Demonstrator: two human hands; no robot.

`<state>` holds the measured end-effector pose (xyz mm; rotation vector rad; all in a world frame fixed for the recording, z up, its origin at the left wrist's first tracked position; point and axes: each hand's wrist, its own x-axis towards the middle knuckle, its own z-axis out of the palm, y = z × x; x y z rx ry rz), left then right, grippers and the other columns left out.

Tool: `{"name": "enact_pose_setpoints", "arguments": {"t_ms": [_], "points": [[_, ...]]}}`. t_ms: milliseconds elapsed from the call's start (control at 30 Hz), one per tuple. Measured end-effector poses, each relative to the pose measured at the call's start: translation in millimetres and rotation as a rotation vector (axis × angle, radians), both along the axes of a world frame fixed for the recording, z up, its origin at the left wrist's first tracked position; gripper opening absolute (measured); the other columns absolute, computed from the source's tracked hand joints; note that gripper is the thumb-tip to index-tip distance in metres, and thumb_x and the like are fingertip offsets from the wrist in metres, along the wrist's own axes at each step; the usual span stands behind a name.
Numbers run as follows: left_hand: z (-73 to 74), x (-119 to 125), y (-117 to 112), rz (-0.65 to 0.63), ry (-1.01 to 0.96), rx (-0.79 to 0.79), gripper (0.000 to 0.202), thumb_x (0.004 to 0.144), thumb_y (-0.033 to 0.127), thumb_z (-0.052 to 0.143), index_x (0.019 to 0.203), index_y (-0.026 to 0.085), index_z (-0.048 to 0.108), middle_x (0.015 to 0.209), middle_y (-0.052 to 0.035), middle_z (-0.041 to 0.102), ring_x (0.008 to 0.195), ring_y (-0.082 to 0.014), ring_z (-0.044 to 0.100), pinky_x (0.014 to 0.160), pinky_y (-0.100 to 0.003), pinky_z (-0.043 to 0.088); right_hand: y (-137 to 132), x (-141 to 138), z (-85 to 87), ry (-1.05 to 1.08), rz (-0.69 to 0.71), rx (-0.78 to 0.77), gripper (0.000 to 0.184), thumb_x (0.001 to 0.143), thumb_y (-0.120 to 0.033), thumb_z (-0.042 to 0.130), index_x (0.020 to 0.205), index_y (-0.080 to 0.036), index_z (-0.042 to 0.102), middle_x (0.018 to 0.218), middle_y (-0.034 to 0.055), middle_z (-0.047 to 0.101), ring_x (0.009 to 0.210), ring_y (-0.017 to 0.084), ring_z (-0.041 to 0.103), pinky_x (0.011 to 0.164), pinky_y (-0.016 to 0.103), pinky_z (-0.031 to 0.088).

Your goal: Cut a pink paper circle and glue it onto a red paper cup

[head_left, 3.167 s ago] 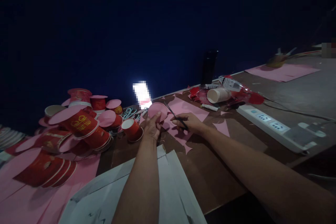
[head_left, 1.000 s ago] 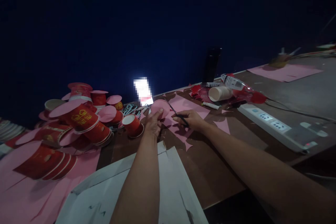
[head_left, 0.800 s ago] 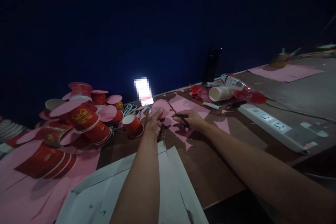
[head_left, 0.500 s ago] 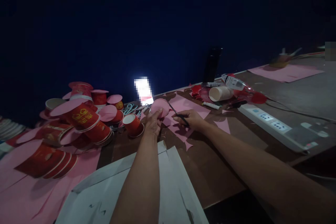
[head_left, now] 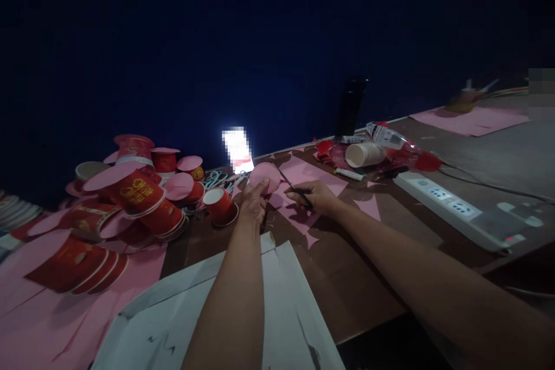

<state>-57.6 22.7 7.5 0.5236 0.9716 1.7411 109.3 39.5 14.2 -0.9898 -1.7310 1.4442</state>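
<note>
My left hand point(head_left: 253, 203) is closed on a round pink paper disc point(head_left: 265, 177), thumb lying on its face. Whether a cup sits behind the disc is hidden. In my right hand point(head_left: 317, 199) is a slim dark tool point(head_left: 297, 189), its thin end reaching up to the disc's right edge; its exact kind is unclear. Beneath both hands lies cut pink paper point(head_left: 299, 170) with pointed offcuts point(head_left: 368, 208). A red paper cup point(head_left: 217, 203) stands open end up, just left of my left hand.
Stacked red cups with pink discs point(head_left: 134, 188) crowd the left. A bright phone screen point(head_left: 237, 150) stands behind the disc. To the right are a white cup stack point(head_left: 365, 154), a marker point(head_left: 349, 174) and a power strip point(head_left: 451, 208). White cardboard point(head_left: 286, 300) lies in front.
Almost nothing differs. Both hands keep their hold on the disc and the dark tool, and the view has shifted very slightly.
</note>
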Motion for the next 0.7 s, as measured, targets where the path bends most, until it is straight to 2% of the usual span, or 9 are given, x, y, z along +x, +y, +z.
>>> {"name": "enact_pose_setpoints", "arguments": {"t_ms": [433, 700], "points": [[-3.2, -1.6, 2.0, -0.017, 0.004, 0.013, 0.044, 0.052, 0.017, 0.076, 0.093, 0.018, 0.06, 0.076, 0.0005, 0.066, 0.067, -0.0124, 0.061, 0.058, -0.022, 0.044, 1.4, -1.5, -3.3, 0.04, -0.027, -0.007, 0.047, 0.061, -0.044, 0.073, 0.093, -0.009, 0.071, 0.051, -0.0024, 0.053, 0.042, 0.006, 0.044, 0.039, 0.018, 0.035], [-8.7, -4.2, 5.6, 0.011, 0.031, 0.029, 0.042, 0.053, 0.023, 0.078, 0.091, 0.017, 0.061, 0.079, 0.0, 0.066, 0.065, -0.0116, 0.061, 0.06, -0.024, 0.044, 4.4, -0.3, -8.9, 0.005, -0.035, -0.005, 0.049, 0.067, -0.048, 0.068, 0.099, -0.011, 0.069, 0.051, -0.002, 0.055, 0.042, 0.007, 0.048, 0.035, 0.016, 0.036]]}}
